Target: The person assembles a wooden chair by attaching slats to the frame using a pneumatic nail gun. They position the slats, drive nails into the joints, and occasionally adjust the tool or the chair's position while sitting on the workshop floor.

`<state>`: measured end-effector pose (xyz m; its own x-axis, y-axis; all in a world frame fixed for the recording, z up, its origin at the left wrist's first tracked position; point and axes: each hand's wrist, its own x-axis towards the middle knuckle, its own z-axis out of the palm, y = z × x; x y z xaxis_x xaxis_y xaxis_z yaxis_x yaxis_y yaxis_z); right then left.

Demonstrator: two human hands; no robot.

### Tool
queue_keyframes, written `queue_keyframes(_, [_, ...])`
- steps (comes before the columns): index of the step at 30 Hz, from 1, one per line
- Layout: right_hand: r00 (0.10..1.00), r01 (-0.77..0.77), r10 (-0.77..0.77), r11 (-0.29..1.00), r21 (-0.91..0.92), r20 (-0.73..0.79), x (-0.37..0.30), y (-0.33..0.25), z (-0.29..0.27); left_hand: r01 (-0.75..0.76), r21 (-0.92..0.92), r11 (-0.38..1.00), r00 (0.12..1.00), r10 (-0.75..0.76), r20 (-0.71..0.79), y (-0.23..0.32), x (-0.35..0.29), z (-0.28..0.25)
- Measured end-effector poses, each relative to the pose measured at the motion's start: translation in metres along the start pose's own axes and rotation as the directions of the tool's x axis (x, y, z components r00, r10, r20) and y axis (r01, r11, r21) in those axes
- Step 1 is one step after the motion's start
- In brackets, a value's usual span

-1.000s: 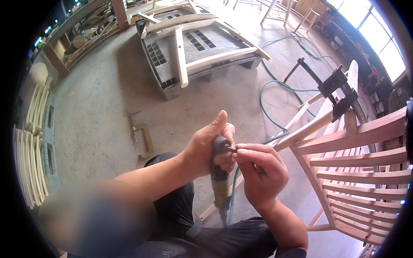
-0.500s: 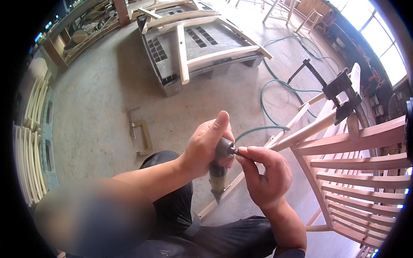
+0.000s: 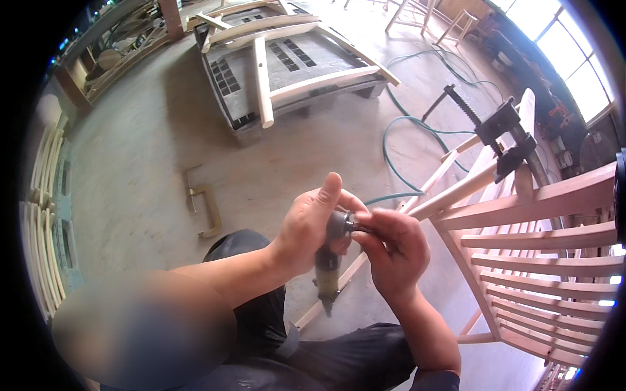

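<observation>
Looking down past slats [image 3: 45, 254] at far left and a C-clamp [image 3: 214, 210] lying on the floor [image 3: 130, 195]. Gripping the tool [image 3: 328, 272] mid-frame with the left hand [image 3: 305, 227], closed around its upper end with thumb raised off the casing, tail end hanging below. Likely fairly weighty, rigid and hard to damage, judging by the thick body, though perhaps slick at the smooth grey nose; best held around the barrel just behind it, clear of the tip. Pinching at the nose with the right hand [image 3: 399, 247], with thumb and fingertips nearly together on the partly hidden bit [image 3: 358, 227]: light, stiff and easily dropped, by the look of it, so best taken by the exposed shank. Continuing right, past the green hose [image 3: 394, 197], to a slatted frame [image 3: 538, 201] with a black clamp [image 3: 501, 125] near its top rail.
</observation>
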<state>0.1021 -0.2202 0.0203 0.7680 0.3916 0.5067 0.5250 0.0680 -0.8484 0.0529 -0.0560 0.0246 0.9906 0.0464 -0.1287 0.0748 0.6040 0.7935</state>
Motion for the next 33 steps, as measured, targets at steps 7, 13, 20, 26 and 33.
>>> queue_keyframes(7, [0.961, -0.25, 0.26, 0.962, -0.113, 0.089, -0.03, -0.003, -0.072, 0.152, -0.076, 0.985, 0.988, -0.151, 0.022, -0.006, 0.028, 0.024])
queue_keyframes(13, [0.774, -0.511, 0.571, 0.819, -0.262, 0.274, -0.105, -0.063, -0.127, 0.15, -0.24, 0.959, 0.966, -0.091, 0.24, 0.0, 0.031, 0.111])
queue_keyframes(20, [0.786, -0.616, 0.6, 0.739, -0.275, -0.147, -0.145, -0.181, -0.216, 0.136, -0.331, 0.934, 0.893, 0.029, 0.448, -0.035, -0.003, 0.271])
queue_keyframes(26, [0.736, -0.677, 0.643, 0.687, -0.265, -0.212, -0.211, -0.257, -0.314, 0.179, -0.111, 0.978, 0.839, -0.093, 0.537, -0.08, -0.062, 0.385])
queue_keyframes(33, [0.361, -0.736, 0.784, 0.572, 0.362, -0.505, -0.308, -0.288, -0.349, 0.561, -0.021, 0.828, 0.699, -0.459, 0.548, -0.188, -0.082, 0.502])
